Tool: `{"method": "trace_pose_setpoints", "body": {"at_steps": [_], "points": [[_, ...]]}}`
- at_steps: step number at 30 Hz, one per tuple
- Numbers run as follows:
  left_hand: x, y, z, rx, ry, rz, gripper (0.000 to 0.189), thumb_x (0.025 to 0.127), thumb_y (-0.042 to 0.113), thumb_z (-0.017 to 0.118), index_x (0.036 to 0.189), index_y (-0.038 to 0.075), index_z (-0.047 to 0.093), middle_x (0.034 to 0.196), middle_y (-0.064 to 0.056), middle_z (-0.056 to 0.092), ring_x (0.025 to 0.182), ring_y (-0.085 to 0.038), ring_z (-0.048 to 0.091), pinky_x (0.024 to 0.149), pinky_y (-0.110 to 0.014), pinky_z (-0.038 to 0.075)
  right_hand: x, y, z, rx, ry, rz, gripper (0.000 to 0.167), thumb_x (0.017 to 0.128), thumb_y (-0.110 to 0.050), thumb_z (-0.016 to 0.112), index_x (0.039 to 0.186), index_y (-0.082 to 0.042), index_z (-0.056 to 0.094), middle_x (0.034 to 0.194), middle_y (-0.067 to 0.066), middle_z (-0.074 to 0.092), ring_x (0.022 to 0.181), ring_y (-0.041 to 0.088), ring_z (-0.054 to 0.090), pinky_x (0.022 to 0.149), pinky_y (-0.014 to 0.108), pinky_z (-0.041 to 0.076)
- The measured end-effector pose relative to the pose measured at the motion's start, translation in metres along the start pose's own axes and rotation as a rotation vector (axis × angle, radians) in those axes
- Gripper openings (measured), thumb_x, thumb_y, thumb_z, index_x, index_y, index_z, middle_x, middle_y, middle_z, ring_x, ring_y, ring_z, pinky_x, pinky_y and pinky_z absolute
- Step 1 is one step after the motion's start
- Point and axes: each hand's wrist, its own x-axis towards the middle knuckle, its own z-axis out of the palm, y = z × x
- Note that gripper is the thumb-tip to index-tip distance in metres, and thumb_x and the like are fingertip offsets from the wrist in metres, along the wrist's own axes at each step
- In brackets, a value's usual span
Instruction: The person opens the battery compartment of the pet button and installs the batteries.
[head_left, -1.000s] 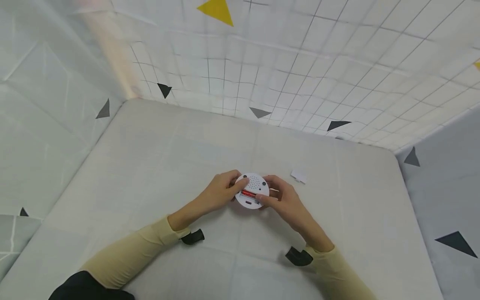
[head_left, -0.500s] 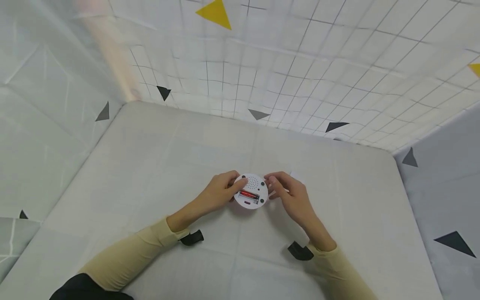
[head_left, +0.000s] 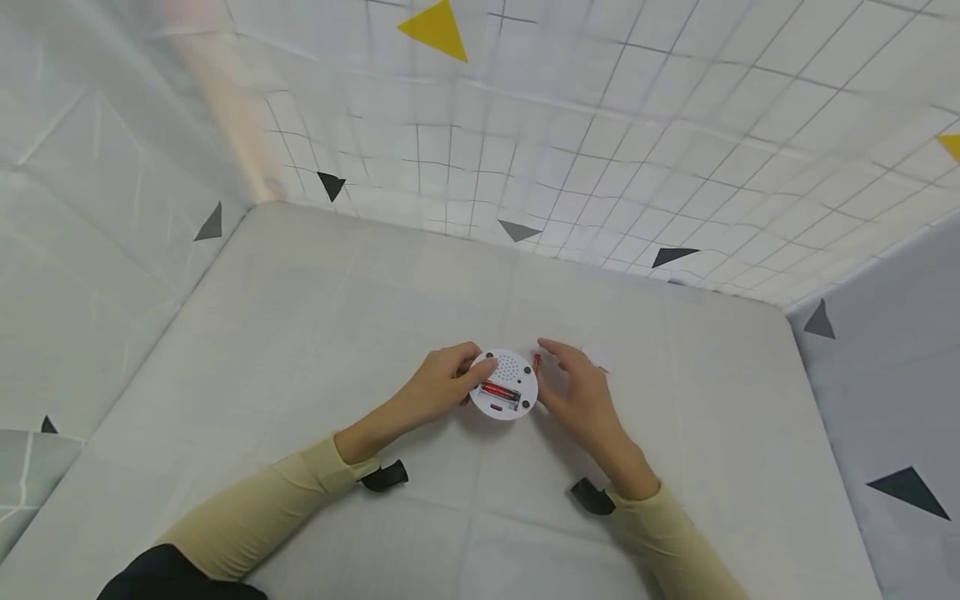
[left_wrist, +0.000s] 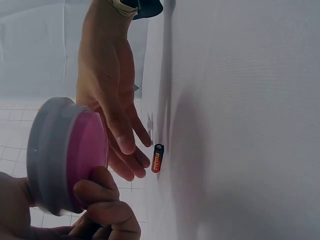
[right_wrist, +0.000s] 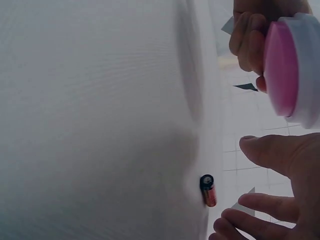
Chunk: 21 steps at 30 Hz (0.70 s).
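Observation:
My left hand (head_left: 442, 379) holds a round white device (head_left: 508, 367), its speaker-holed back upward and its thumb on that face. In the left wrist view the device's underside is a pink disc (left_wrist: 87, 150). A red battery (head_left: 498, 389) sits in the uncovered compartment. Just right of the device, a loose red-and-black battery (left_wrist: 157, 159) is on the white table surface. My right hand (head_left: 581, 400) is beside this battery, fingers spread and apart from it in the right wrist view.
A small white cover (head_left: 600, 357) lies beyond my right hand, partly hidden by it. White table covering (head_left: 375, 292) spreads around the hands. A grid-patterned sheet (head_left: 570, 167) stands at the back.
My right hand has moved off the compartment to the device's right side, and its fingers have opened. A loose battery now shows there. The left hand keeps its grip on the device.

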Motion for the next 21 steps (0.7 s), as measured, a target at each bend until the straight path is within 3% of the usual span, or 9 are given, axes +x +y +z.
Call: {"method": "trace_pose_setpoints", "body": {"at_steps": [6,21], "points": [[0.001,-0.001,0.001,-0.011,-0.004,-0.003,0.027,0.109,0.034,0.058,0.107,0.008,0.064,0.07,0.004,0.06,0.061,-0.012,0.053,0.058,-0.025,0.041,0.002,0.009,0.008,-0.037,-0.019,-0.042,0.066,0.09,-0.011,0.081,0.15,-0.005,0.054,0.151,0.015,0.059,0.144,0.036,0.051,0.12,0.055,0.039],[0.0,0.0,0.002,-0.014,-0.013,-0.008,0.027,0.109,0.033,0.058,0.111,0.007,0.065,0.073,0.002,0.062,0.062,-0.012,0.053,0.058,-0.024,0.041,0.003,0.015,0.012,-0.019,-0.006,-0.164,0.065,0.081,-0.006,0.089,0.14,-0.001,0.063,0.143,0.017,0.065,0.138,0.038,0.056,0.117,0.056,0.04]]}}
